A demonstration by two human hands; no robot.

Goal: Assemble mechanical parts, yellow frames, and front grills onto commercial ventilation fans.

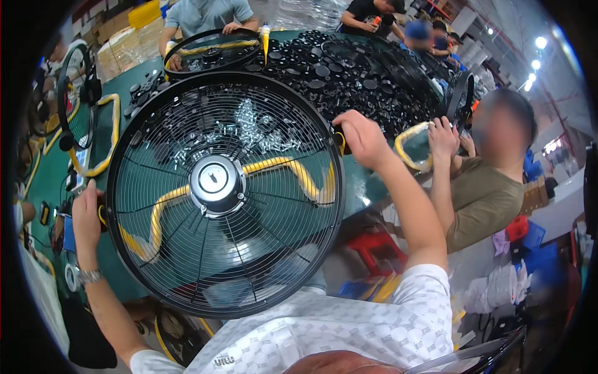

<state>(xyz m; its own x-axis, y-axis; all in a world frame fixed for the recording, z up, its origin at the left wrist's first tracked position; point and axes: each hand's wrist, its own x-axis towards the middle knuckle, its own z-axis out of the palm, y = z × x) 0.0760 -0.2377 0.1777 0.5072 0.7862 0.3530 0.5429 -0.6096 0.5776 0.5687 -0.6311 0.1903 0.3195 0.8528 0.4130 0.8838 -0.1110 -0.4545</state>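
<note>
A large round fan [217,184] with a black rim, a wire grille and a silver motor hub at its centre stands tilted in front of me. Yellow bent tubing [162,202] of its stand shows through the grille, partly covered in clear plastic. My left hand [86,215] is closed at the knob on the fan's left side; its fingertips are partly hidden. On the opposite side, my right hand [362,138] grips a black knob [339,138] beside a yellow bracket end. Small silver metal parts [255,128] lie on the table behind the grille.
Heaped black round parts [330,71] cover the far side of the green table [367,184]. Another fan [212,53] is with a person across from me. At right sits a person [483,199] holding yellow tubing. A red stool [377,249] stands below the table edge.
</note>
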